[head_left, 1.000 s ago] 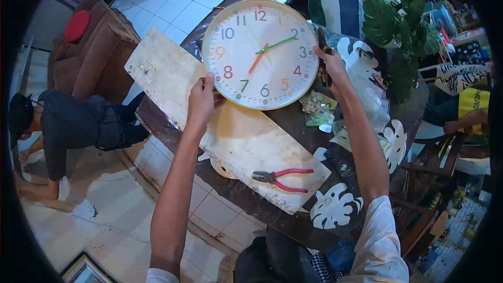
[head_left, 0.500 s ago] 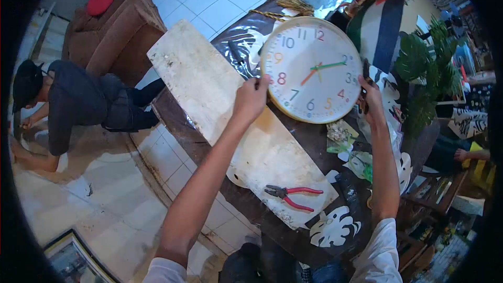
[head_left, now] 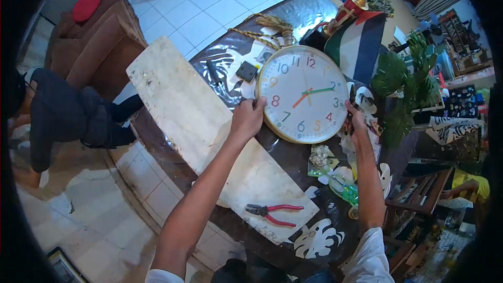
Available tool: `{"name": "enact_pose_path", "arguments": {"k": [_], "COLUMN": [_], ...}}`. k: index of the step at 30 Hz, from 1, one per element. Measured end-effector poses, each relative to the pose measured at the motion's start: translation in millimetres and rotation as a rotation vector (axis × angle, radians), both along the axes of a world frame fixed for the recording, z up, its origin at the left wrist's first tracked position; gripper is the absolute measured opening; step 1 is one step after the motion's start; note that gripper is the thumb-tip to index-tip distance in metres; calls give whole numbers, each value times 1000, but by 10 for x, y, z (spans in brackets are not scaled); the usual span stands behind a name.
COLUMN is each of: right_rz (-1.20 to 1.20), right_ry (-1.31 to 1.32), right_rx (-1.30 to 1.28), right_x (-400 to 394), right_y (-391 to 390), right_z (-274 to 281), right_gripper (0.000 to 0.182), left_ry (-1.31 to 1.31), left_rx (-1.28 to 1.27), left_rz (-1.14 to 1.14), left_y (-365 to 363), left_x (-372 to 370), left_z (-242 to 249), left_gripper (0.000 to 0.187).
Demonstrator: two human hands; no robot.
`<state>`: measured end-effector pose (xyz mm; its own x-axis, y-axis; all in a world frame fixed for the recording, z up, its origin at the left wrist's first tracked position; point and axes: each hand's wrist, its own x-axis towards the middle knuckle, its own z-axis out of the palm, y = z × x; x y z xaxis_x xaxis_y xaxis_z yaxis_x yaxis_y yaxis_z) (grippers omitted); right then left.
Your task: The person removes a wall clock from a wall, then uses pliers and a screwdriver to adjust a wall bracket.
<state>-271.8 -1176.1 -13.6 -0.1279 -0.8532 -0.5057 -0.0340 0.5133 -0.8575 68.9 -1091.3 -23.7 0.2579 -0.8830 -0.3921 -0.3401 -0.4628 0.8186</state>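
Note:
A round wall clock [head_left: 293, 120] with a pale yellow rim and coloured numerals is held face up over the dark table. My left hand [head_left: 249, 120] grips its left rim near the 8, thumb on the edge. Around the right rim, below the 3, closes my right hand [head_left: 357, 114]; its far fingers are hidden under the clock. A whitish, stained board [head_left: 178, 94] lies at an angle under my left forearm. On its near end rest pliers [head_left: 275, 214] with red handles, jaws pointing left. A small black box [head_left: 247, 72] lies just left of the clock.
Behind the clock stand a red and gold trophy [head_left: 356, 2] and a flag [head_left: 356, 47]. A leafy plant [head_left: 403, 78] is at right. White leaf-shaped cutouts [head_left: 317, 238] lie near the front edge. One person [head_left: 68, 110] bends down at left, by a brown sofa [head_left: 94, 31].
The clock sits lower and slightly left in view, still in both hands. The whole view has shifted, and the small black box beside the clock now shows.

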Motion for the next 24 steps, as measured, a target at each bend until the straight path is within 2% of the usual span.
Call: {"name": "enact_pose_path", "arguments": {"k": [4, 7, 9, 14, 19, 20, 21, 24], "right_rz": [-29, 6, 10, 13, 13, -18, 111, -58], "right_ry": [118, 123, 56, 91, 189, 135, 199, 172], "right_rx": [2, 6, -38, -64, -100, -77, -47, -136], "right_x": [32, 89, 154, 173, 194, 248, 139, 358], "right_y": [-4, 29, 36, 33, 18, 51, 53, 75], "right_z": [49, 143, 42, -43, -46, 0, 18, 50], "right_gripper": [25, 27, 26, 25, 24, 26, 27, 29], "left_ry": [-11, -42, -93, -109, -243, -272, -290, -301], "left_rx": [-16, 53, 34, 1, -37, -33, -33, -86], "left_rz": [-22, -19, -19, 54, 59, 51, 42, 34], "left_y": [-13, -36, -62, -31, -19, -20, -21, -70], "left_x": [7, 39, 65, 32, 9, 5, 9, 9], "left_z": [65, 122, 129, 43, 118, 133, 94, 92], "left_gripper": [55, 54, 54, 54, 53, 53, 52, 50]}}
